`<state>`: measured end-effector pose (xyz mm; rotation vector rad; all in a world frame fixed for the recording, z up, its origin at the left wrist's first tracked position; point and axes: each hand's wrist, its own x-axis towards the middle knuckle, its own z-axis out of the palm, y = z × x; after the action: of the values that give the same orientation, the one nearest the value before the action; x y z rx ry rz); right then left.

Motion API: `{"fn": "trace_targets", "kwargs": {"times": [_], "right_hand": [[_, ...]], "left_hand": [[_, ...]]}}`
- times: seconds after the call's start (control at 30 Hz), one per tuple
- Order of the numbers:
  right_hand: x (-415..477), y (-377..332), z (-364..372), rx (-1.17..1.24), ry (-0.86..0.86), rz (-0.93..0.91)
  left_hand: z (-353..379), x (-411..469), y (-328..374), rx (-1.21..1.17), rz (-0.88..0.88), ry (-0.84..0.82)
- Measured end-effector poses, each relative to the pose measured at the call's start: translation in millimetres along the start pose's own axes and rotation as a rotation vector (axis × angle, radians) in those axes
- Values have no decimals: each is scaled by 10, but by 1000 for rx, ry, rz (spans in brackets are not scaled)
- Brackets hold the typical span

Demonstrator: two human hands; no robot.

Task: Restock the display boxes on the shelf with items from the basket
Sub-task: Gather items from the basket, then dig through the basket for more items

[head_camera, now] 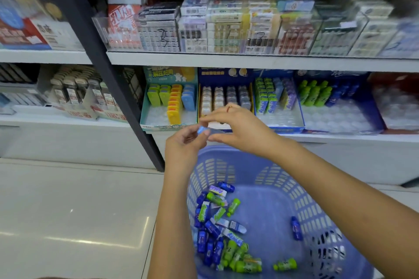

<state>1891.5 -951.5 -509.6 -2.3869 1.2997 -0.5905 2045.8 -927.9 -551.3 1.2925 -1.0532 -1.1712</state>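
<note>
A blue plastic basket (317,210) stands on the floor below me, holding several small blue and green packs (217,229). Both hands meet above its far rim, in front of the lower shelf. My left hand (183,149) and my right hand (235,129) pinch a small light-blue pack (202,130) between their fingertips. Behind them on the lower shelf stand open display boxes: a teal one (169,106) with yellow, orange and blue items, a dark blue one (224,97) with white items, and blue ones (278,102) (335,106) with green and blue packs.
A dark metal upright (108,75) slants down left of the display boxes. The upper shelf (249,61) carries clear bins of boxed goods. A red display box (399,102) sits at the far right. Pale tiled floor (68,210) spreads to the left of the basket.
</note>
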Motion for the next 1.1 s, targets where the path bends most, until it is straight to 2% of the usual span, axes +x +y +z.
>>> {"fn": "trace_targets", "kwargs": {"times": [0.23,0.33,0.4,0.5,0.6,0.7,0.8,0.87,0.97,1.1], "right_hand": [[-368,305,-99,67,61,87],[-500,505,-193,82,174,159],[-558,697,-312,113,353,246],[-561,1033,-543,122,600,383],[-482,1325,-722,45,678,434],[-326,1537,-765,-3,605,441],[-134,1713,-738,-81,408,532],[-65,1792,-741,-104,307,570],[-31,1843,-781,-86,251,592],[78,1844,-769,-254,106,573]], "left_hand": [[446,-111,29,20,44,-74],[654,-141,7,31,97,-166],[822,-140,-31,169,155,-235],[1092,-104,-117,533,263,-390],[1322,-37,-204,824,346,-514],[1418,41,-303,994,393,-543],[1437,54,-393,1080,450,-521],[1446,43,-450,1089,475,-496],[1469,30,-502,1077,480,-474],[1477,54,-524,1061,485,-470]]}}
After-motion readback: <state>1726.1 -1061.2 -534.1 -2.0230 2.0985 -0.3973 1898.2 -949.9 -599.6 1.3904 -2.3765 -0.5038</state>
